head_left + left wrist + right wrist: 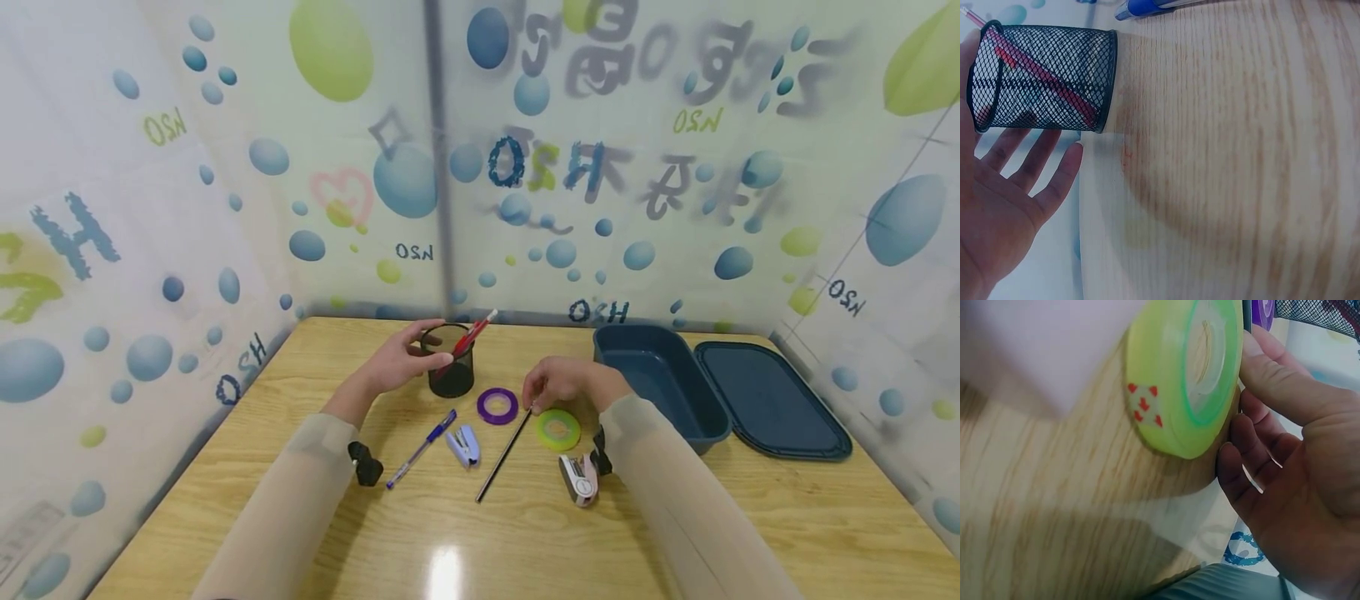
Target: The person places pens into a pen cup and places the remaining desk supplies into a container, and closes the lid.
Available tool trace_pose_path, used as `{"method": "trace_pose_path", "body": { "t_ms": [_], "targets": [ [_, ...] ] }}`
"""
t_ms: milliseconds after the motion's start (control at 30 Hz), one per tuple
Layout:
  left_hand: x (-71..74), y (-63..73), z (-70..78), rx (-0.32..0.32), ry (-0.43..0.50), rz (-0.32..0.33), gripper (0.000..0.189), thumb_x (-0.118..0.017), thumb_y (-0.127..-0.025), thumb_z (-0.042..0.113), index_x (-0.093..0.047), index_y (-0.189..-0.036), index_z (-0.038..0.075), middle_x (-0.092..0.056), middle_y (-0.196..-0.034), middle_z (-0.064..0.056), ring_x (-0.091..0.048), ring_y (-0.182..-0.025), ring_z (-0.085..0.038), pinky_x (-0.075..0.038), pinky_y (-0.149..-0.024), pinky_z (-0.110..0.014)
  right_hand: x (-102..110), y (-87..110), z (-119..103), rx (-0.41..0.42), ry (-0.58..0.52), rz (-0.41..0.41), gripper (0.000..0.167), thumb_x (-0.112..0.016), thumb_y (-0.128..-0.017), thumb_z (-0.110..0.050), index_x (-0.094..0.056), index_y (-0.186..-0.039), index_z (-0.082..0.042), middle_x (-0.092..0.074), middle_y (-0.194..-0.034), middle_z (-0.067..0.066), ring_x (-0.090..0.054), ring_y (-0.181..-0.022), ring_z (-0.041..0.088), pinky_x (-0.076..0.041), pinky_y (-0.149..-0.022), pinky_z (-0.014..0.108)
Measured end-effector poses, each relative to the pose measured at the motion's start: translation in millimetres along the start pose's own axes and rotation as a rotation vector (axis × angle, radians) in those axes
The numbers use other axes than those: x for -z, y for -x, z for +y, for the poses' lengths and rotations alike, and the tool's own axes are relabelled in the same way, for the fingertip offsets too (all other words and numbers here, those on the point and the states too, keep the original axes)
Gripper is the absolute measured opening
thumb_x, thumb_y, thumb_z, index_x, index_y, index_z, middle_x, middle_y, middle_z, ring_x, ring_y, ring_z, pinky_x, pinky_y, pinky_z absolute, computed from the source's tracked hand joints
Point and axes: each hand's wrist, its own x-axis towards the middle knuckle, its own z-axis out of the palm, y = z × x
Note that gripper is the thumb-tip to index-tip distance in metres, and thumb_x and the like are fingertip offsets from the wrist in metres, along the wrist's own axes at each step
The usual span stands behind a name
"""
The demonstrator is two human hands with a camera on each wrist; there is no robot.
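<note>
At the back of the table my left hand [396, 360] holds the black mesh pen holder [452, 382], thumb in front and fingers behind its rim. A red pencil [1054, 87] and another red item lean inside the holder. Between thumb and fingers, my right hand [561, 382] pinches the upper end of a dark pencil [504, 455], which slants toward the table's front. Beside that hand is a roll of yellow-green tape [1154, 375]. A purple tape roll [483, 408] lies between the two hands.
A blue pen [421, 450] and a lavender stapler [463, 446] lie left of the pencil. A white-and-grey stapler [579, 481] sits by the right wrist. At the right stand a dark blue bin [716, 417] and its flat lid [772, 400]. Patterned curtains enclose the table.
</note>
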Motion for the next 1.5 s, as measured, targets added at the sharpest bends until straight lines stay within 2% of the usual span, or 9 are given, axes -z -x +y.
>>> {"method": "trace_pose_path", "body": {
  "t_ms": [400, 667, 833, 900, 1033, 1200, 1333, 1500],
  "targets": [
    [-1.1, 0.5, 0.0, 0.009, 0.005, 0.002, 0.081, -0.078, -0.102, 0.049, -0.039, -0.171, 0.028, -0.055, -0.161, -0.021, -0.063, -0.138, -0.043, -0.056, -0.109, -0.059, 3, 6.5, -4, 0.041, 0.036, -0.041, 0.009, -0.073, -0.105, -0.007, -0.079, -0.104, -0.014, -0.07, -0.108, 0.0, -0.059, -0.103, 0.017, -0.05, -0.102, 0.037],
    [-1.0, 1.3, 0.0, 0.006, 0.005, 0.006, 0.082, -0.077, -0.103, 0.048, -0.038, -0.171, 0.025, -0.056, -0.16, -0.019, -0.063, -0.138, -0.044, -0.056, -0.109, -0.06, 7, 15.2, -6, 0.028, -0.008, -0.033, 0.006, -0.071, -0.106, -0.011, -0.075, -0.11, -0.014, -0.07, -0.11, 0.002, -0.059, -0.102, 0.019, -0.05, -0.099, 0.037],
    [-0.3, 2.3, 2.6, 0.013, 0.005, 0.011, 0.08, -0.077, -0.103, 0.048, -0.039, -0.17, 0.029, -0.057, -0.159, -0.018, -0.063, -0.138, -0.044, -0.056, -0.109, -0.061, 9, 20.6, -6, 0.047, -0.004, -0.03, 0.011, -0.068, -0.108, -0.014, -0.075, -0.116, -0.014, -0.069, -0.112, 0.003, -0.058, -0.104, 0.019, -0.049, -0.099, 0.036],
    [-0.7, 1.8, 2.3, 0.011, 0.002, 0.008, 0.081, -0.077, -0.103, 0.048, -0.039, -0.171, 0.027, -0.057, -0.159, -0.018, -0.062, -0.139, -0.044, -0.056, -0.109, -0.06, 11, 24.3, -7, 0.052, -0.008, -0.033, 0.014, -0.067, -0.108, -0.016, -0.076, -0.119, -0.014, -0.07, -0.115, 0.002, -0.058, -0.106, 0.019, -0.049, -0.1, 0.035],
    [-0.8, 1.3, 3.2, 0.009, -0.006, 0.007, 0.083, -0.077, -0.103, 0.048, -0.037, -0.171, 0.025, -0.056, -0.161, -0.021, -0.062, -0.139, -0.044, -0.057, -0.108, -0.058, 14, 33.7, -8, 0.056, -0.059, -0.034, 0.02, -0.065, -0.109, -0.018, -0.075, -0.125, -0.012, -0.071, -0.119, 0.003, -0.058, -0.106, 0.019, -0.05, -0.096, 0.035],
    [0.3, 2.1, 4.9, 0.01, -0.014, 0.012, 0.081, -0.077, -0.103, 0.049, -0.039, -0.171, 0.029, -0.055, -0.161, -0.021, -0.063, -0.137, -0.043, -0.058, -0.106, -0.056, 16, 45.7, -13, 0.088, -0.141, -0.008, 0.024, -0.063, -0.111, -0.017, -0.073, -0.13, -0.007, -0.07, -0.119, 0.009, -0.056, -0.099, 0.019, -0.051, -0.094, 0.04],
    [0.4, 2.6, 5.2, 0.01, -0.009, 0.011, 0.08, -0.077, -0.102, 0.049, -0.039, -0.17, 0.03, -0.056, -0.161, -0.02, -0.063, -0.137, -0.043, -0.057, -0.106, -0.057, 14, 53.1, -18, 0.117, -0.193, 0.011, 0.023, -0.061, -0.112, -0.017, -0.071, -0.129, -0.004, -0.07, -0.125, 0.018, -0.059, -0.103, 0.029, -0.053, -0.1, 0.049],
    [-0.6, 2.6, 3.7, 0.012, -0.006, 0.007, 0.081, -0.077, -0.102, 0.049, -0.039, -0.171, 0.029, -0.055, -0.161, -0.021, -0.062, -0.138, -0.043, -0.057, -0.108, -0.058, 9, 58.8, -22, 0.143, -0.267, 0.032, 0.025, -0.064, -0.111, -0.018, -0.07, -0.129, -0.001, -0.069, -0.12, 0.02, -0.059, -0.104, 0.035, -0.054, -0.099, 0.049]
  ]
}}
